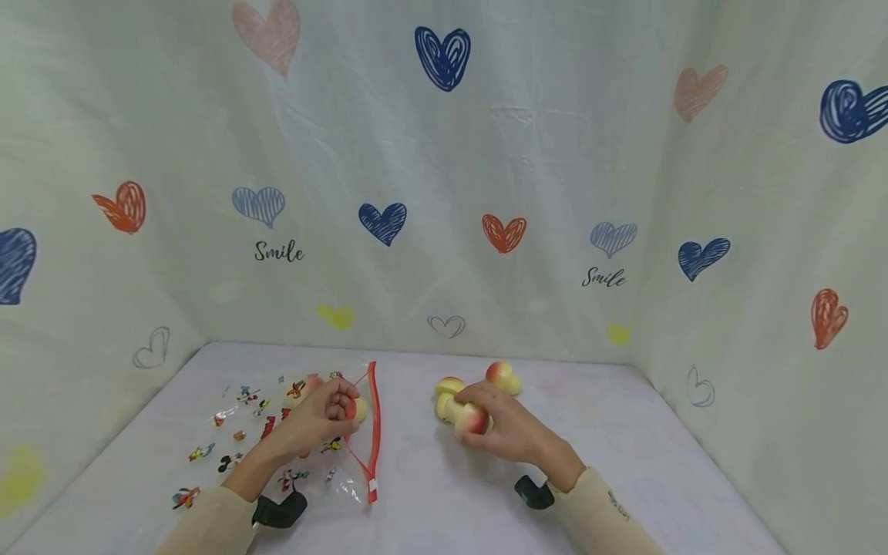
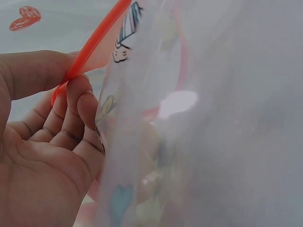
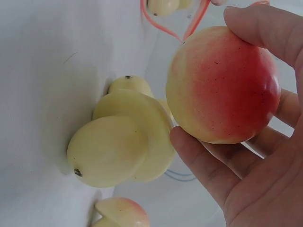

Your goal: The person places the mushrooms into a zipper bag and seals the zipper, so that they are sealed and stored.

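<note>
A clear plastic zip bag (image 1: 350, 482) printed with small cartoon figures lies on the left of the table. My left hand (image 1: 321, 415) pinches its red zip edge (image 2: 94, 40) between thumb and forefinger, and the mouth gapes to the right. Inside show red-and-yellow toy mushrooms (image 1: 359, 410). My right hand (image 1: 509, 432) grips one toy mushroom (image 3: 225, 85) by its round, red-blushed cap, fingertips spread about it. Just beyond it, more mushrooms (image 3: 109, 151) with pale, dark-tipped stems sit in a small group on the table.
Another mushroom (image 1: 502, 376) lies a little farther back on the right. The white-covered table (image 1: 430, 493) reaches to a pale curtain (image 1: 444, 154) with printed hearts at the back and sides.
</note>
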Motion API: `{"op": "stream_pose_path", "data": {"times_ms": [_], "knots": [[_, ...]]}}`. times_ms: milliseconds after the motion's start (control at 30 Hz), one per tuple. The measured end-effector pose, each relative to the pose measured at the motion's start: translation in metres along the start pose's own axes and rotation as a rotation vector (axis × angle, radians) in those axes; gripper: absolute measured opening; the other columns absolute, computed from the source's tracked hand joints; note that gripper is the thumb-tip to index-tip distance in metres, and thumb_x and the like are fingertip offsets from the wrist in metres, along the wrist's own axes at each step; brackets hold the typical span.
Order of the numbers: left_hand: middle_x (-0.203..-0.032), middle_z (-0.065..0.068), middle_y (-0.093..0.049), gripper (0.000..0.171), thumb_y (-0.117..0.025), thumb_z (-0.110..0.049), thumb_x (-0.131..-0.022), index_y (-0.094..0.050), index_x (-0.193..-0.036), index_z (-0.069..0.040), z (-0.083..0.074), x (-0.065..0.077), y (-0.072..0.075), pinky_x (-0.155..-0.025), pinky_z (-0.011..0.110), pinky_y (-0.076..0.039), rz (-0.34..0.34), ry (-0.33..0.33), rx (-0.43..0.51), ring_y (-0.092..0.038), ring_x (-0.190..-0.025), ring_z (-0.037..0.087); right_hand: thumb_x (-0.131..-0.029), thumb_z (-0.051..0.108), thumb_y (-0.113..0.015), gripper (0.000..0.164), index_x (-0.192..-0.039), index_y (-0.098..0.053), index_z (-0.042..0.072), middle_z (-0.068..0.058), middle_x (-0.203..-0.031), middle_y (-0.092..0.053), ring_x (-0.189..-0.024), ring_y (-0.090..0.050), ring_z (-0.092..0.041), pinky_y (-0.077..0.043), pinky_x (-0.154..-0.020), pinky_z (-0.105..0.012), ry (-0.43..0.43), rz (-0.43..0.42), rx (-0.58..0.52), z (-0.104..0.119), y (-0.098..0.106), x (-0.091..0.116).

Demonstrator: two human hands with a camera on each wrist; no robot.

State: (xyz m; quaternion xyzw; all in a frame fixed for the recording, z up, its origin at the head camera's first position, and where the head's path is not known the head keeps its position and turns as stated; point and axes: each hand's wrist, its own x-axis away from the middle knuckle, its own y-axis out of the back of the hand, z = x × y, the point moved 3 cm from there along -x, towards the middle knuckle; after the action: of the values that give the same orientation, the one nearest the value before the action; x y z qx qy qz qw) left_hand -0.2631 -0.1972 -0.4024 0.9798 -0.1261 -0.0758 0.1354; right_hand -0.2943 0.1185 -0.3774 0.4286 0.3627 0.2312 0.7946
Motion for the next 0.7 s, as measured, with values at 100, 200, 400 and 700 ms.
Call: {"op": "stream_pose_path", "data": {"times_ms": [100, 200, 400, 700], "knots": [[-0.094, 0.014, -0.048, 0.046, -0.071, -0.001, -0.083, -0.042, -0.119, 0.005, 0.0015, 0.0002, -0.0008, -0.063, 0.023, -0.046, -0.001, 0.004, 0.002, -0.051, -0.081, 0.022, -0.077, 0.027, -0.078, 0.049, -0.121, -0.060, 0.015, 0.006, -0.119, -0.056, -0.112, -0.052, -0.012, -0.043, -0.096, -0.035, -0.005, 0.001, 0.000, 0.0017, -0.0010, 0.0011], [-0.094, 0.014, -0.048, 0.047, -0.071, -0.002, -0.083, -0.042, -0.119, 0.005, 0.0023, 0.0003, -0.0014, -0.064, 0.023, -0.046, 0.002, 0.001, 0.002, -0.051, -0.081, 0.022, -0.077, 0.028, -0.078, 0.050, -0.121, -0.060, 0.016, 0.005, -0.121, -0.055, -0.114, -0.051, -0.012, -0.042, -0.096, -0.036, -0.012, -0.001, 0.007, 0.0027, -0.0023, 0.0021], [-0.094, 0.014, -0.048, 0.046, -0.071, -0.002, -0.083, -0.042, -0.119, 0.005, 0.0025, 0.0011, -0.0016, -0.063, 0.023, -0.047, 0.000, 0.003, -0.001, -0.051, -0.081, 0.023, -0.076, 0.030, -0.078, 0.050, -0.121, -0.059, 0.016, 0.004, -0.122, -0.055, -0.116, -0.050, -0.014, -0.041, -0.098, -0.037, 0.010, -0.004, 0.021, 0.0042, -0.0049, 0.0015], [-0.094, 0.014, -0.048, 0.045, -0.071, -0.003, -0.084, -0.043, -0.119, 0.004, -0.0005, 0.0006, 0.0003, -0.063, 0.023, -0.045, -0.010, 0.001, -0.028, -0.050, -0.080, 0.021, -0.078, 0.030, -0.077, 0.049, -0.122, -0.059, 0.017, 0.005, -0.123, -0.055, -0.114, -0.049, -0.012, -0.042, -0.095, -0.036, 0.016, 0.009, 0.004, 0.0054, -0.0080, -0.0058]]}}
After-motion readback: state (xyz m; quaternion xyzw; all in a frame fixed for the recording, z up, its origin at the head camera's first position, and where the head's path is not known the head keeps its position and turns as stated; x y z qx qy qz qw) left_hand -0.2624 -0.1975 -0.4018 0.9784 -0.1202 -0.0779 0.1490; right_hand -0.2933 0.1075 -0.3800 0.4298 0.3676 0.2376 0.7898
